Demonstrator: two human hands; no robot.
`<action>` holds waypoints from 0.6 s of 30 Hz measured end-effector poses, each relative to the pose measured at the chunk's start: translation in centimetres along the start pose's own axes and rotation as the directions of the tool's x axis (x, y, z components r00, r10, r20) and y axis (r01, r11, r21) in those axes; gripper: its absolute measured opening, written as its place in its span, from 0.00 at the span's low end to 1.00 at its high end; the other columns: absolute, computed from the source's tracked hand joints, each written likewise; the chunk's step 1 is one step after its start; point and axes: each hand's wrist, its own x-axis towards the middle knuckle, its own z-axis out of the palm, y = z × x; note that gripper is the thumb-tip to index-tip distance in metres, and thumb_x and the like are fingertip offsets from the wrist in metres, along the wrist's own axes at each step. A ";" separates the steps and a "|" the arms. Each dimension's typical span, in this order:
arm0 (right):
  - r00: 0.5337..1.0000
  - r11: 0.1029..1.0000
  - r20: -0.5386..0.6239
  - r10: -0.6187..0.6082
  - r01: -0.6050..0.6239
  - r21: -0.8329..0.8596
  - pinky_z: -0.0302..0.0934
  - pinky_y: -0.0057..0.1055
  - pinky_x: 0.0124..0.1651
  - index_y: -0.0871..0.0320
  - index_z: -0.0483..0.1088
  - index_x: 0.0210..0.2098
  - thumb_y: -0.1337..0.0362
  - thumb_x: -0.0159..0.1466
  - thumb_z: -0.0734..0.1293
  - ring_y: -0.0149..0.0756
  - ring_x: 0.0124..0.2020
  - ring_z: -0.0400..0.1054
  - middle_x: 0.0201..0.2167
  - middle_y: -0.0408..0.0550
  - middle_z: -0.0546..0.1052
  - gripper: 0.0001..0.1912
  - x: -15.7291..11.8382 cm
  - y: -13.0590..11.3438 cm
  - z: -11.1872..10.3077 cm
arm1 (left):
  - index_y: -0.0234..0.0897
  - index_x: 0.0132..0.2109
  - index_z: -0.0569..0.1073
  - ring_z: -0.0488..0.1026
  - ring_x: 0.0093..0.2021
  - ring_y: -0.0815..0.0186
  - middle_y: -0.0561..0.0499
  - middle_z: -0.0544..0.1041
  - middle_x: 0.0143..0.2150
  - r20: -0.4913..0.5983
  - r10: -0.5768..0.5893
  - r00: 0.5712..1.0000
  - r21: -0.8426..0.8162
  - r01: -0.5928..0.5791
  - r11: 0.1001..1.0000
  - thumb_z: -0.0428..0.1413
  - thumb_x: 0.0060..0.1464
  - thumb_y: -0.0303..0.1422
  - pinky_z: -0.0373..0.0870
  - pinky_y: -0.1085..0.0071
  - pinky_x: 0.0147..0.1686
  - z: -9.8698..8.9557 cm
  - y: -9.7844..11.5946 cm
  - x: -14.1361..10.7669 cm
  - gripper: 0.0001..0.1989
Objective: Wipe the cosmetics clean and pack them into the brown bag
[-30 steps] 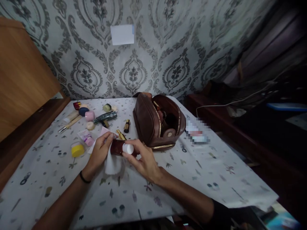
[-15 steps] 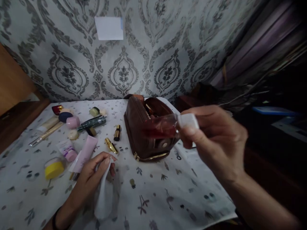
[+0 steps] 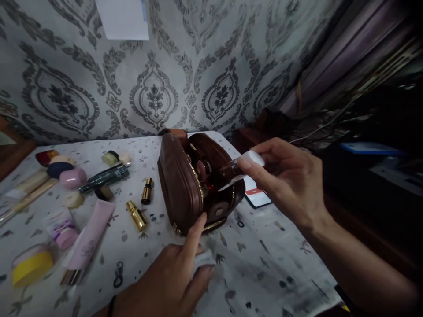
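A clear bottle (image 3: 228,173) with a white cap and dark red contents is gripped by its cap in my right hand (image 3: 291,180). Its lower end is inside the unzipped compartment of a brown leather toiletry bag (image 3: 175,176). My left hand (image 3: 168,268) is closed round a crumpled white cloth (image 3: 204,259), mostly hidden by the fingers. The index finger points out and meets the bag's front lower edge. Left of the bag, a gold vial (image 3: 137,216) lies on its side and a dark vial with a gold cap (image 3: 147,191) is near it.
Several cosmetics spread over the left, including a pink tube (image 3: 92,235), a yellow-based jar (image 3: 32,266), a dark green tube (image 3: 105,177) and a pink round-capped item (image 3: 73,178). A phone (image 3: 257,196) lies right of the bag on the patterned tablecloth (image 3: 264,264). Patterned wallpaper stands behind.
My right hand has lowered the bottle's end into the bag. My left hand has moved right with the cloth, up to the bag's front. The view has shifted right.
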 end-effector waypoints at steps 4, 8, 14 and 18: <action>1.000 1.000 0.007 -0.008 0.008 -0.004 0.54 0.26 0.23 0.56 0.70 0.27 0.49 0.60 0.72 0.29 0.20 0.62 0.19 0.39 0.71 0.18 0.3 0.5 0.2 | 0.37 0.74 0.45 0.75 0.57 0.55 0.38 0.76 0.59 -0.050 0.053 0.997 -0.067 -0.056 0.996 0.48 0.65 0.38 0.73 0.61 0.55 0.4 0.7 2.3 0.36; 1.000 1.000 0.011 0.000 0.000 0.019 0.54 0.27 0.22 0.55 0.70 0.27 0.46 0.61 0.71 0.32 0.22 0.65 0.21 0.41 0.71 0.19 0.6 1.0 0.2 | 0.47 0.69 0.60 0.79 0.52 0.58 0.45 0.79 0.56 -0.069 0.121 0.990 -0.020 -0.123 0.992 0.48 0.66 0.39 0.77 0.66 0.48 0.6 -0.1 2.1 0.26; 0.997 1.000 0.070 -0.015 0.017 -0.020 0.52 0.27 0.21 0.55 0.68 0.26 0.44 0.62 0.70 0.30 0.19 0.62 0.18 0.40 0.69 0.21 0.5 1.3 0.5 | 0.44 0.67 0.63 0.80 0.51 0.61 0.46 0.81 0.54 -0.106 0.305 0.946 0.055 -0.301 0.952 0.45 0.67 0.34 0.76 0.69 0.51 0.8 -0.7 2.2 0.23; 0.979 0.990 0.196 -0.053 0.077 -0.118 0.52 0.27 0.23 0.55 0.69 0.26 0.48 0.63 0.70 0.28 0.20 0.61 0.18 0.39 0.69 0.19 -0.3 1.2 0.8 | 0.44 0.67 0.61 0.81 0.48 0.61 0.47 0.81 0.52 -0.089 0.321 0.943 0.099 -0.312 0.945 0.45 0.67 0.34 0.78 0.70 0.47 1.1 -1.1 2.4 0.23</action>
